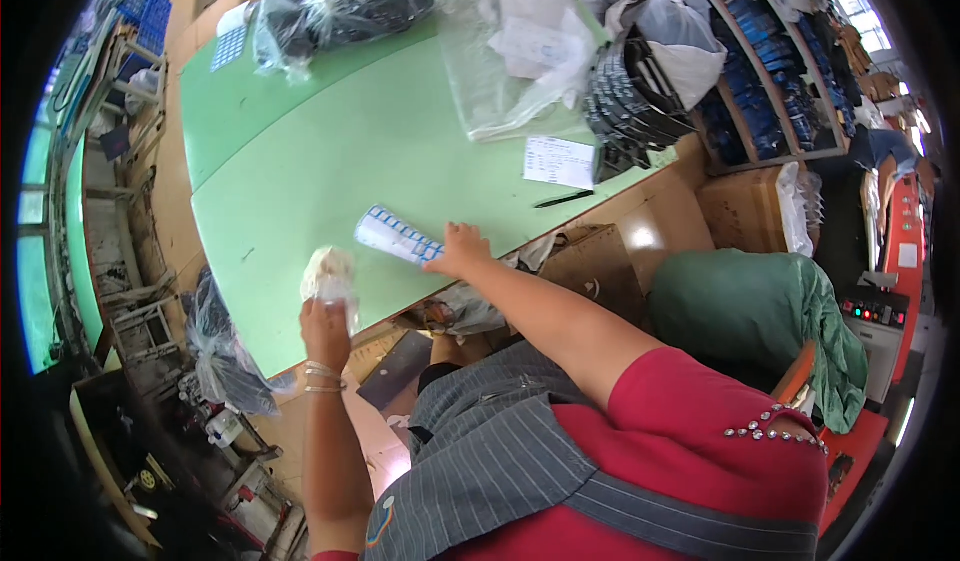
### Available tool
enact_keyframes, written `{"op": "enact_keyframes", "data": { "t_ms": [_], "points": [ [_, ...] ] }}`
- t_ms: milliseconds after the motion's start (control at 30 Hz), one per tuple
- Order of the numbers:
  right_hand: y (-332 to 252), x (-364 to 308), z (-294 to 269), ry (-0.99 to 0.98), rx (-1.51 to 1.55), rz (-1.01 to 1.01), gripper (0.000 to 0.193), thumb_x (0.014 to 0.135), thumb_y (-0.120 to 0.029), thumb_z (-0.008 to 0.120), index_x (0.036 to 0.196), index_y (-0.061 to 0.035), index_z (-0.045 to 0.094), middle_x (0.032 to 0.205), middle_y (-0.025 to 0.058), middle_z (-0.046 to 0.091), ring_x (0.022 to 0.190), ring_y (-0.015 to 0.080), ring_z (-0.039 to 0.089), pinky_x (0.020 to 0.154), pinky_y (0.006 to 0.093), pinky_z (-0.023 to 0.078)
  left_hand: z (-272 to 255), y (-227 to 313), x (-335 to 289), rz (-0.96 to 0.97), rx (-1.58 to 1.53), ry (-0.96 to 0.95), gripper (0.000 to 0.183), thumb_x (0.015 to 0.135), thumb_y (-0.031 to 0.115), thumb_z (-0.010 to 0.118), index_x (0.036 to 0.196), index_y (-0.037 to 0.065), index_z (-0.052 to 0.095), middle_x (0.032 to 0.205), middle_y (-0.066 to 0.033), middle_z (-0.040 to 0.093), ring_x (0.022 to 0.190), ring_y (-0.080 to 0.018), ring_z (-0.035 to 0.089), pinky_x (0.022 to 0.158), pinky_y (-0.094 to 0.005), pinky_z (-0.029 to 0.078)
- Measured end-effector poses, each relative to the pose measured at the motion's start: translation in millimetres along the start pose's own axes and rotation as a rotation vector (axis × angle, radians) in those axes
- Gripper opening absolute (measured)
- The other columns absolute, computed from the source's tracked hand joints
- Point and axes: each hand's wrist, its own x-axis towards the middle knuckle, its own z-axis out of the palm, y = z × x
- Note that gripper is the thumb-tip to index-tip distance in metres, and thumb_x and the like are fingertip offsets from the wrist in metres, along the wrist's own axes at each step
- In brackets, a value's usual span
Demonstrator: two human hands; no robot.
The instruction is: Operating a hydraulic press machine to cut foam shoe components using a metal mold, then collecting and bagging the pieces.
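Observation:
My left hand (325,331), with bracelets at its wrist, is closed on a cream bundle (327,267) with clear plastic about it, at the table's near left edge. What exactly the bundle is made of I cannot make out. My right hand (464,250) grips the near end of a curled white sheet with rows of blue-edged stickers (398,236). This sheet rests on the green table (300,171), rolled into a loose tube. Right of it lie a black pen (563,200) and a printed white paper slip (559,163).
Dark goods in clear plastic (345,9) and another sticker sheet (229,49) lie at the far left. A flat clear bag (485,71) and stacked dark curved pieces (640,101) occupy the far right. Beyond the right edge stand a cardboard box (750,206) and a green-covered bulk (740,306).

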Motion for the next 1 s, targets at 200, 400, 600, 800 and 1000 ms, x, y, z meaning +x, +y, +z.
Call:
{"op": "enact_keyframes", "data": {
  "t_ms": [200, 400, 600, 800, 1000],
  "points": [
    [1.4, 15.1, 23.5, -0.05, -0.073, -0.06, 0.052, 0.069, -0.041, 0.067, 0.105, -0.0035, 0.059, 0.108, 0.0174, 0.055, 0.102, 0.0339, 0.054, 0.087, 0.0441, 0.046, 19.8, 46.2, 7.3, 0.054, 0.271, 0.37, 0.065, 0.072, 0.024, 0.071, 0.128, 0.003, 0.044, 0.131, -0.0267, 0.041, 0.123, -0.0424, 0.035, 0.104, -0.0479, 0.028],
    [-22.2, -45.5, 7.9, 0.172, 0.389, -0.448, 0.038, 0.07, -0.032, 0.067, 0.09, -0.0003, 0.057, 0.088, 0.0183, 0.053, 0.082, 0.0347, 0.057, 0.074, 0.0425, 0.047, 60.0, 38.4, -17.8, -0.029, -0.377, 0.136, 0.05, 0.083, 0.022, 0.067, 0.123, 0.0, 0.047, 0.114, -0.0201, 0.055, 0.107, -0.031, 0.052, 0.093, -0.0408, 0.04],
    [-26.9, -96.4, -35.6, 0.021, 0.909, -0.445, 0.041, 0.078, -0.024, 0.072, 0.11, -0.0016, 0.059, 0.094, 0.0173, 0.06, 0.09, 0.0272, 0.06, 0.073, 0.0359, 0.049, 43.8, 98.9, -14.4, -0.433, -1.672, -0.213, 0.016, 0.092, 0.013, 0.058, 0.102, 0.003, 0.052, 0.098, -0.0063, 0.062, 0.085, -0.0122, 0.06, 0.076, -0.0271, 0.049],
    [-8.9, -85.2, -40.5, 0.249, 0.822, -0.509, 0.032, 0.084, -0.018, 0.068, 0.11, 0.0002, 0.061, 0.095, 0.0098, 0.064, 0.08, 0.0132, 0.061, 0.069, 0.0243, 0.05, 63.0, 111.7, -9.9, -0.324, -1.516, -0.129, 0.013, 0.092, 0.005, 0.054, 0.104, 0.005, 0.05, 0.099, -0.0055, 0.061, 0.089, -0.0133, 0.06, 0.078, -0.027, 0.049],
    [-0.4, -94.1, -66.1, 0.128, 1.083, -0.273, 0.022, 0.085, -0.017, 0.065, 0.098, 0.0006, 0.067, 0.079, 0.011, 0.068, 0.069, 0.0155, 0.063, 0.066, 0.027, 0.049, 61.5, 145.4, -9.9, -0.293, -1.44, -0.072, 0.012, 0.092, 0.003, 0.054, 0.104, 0.004, 0.052, 0.098, -0.0053, 0.062, 0.086, -0.0118, 0.059, 0.077, -0.0257, 0.049]
  ]
}}
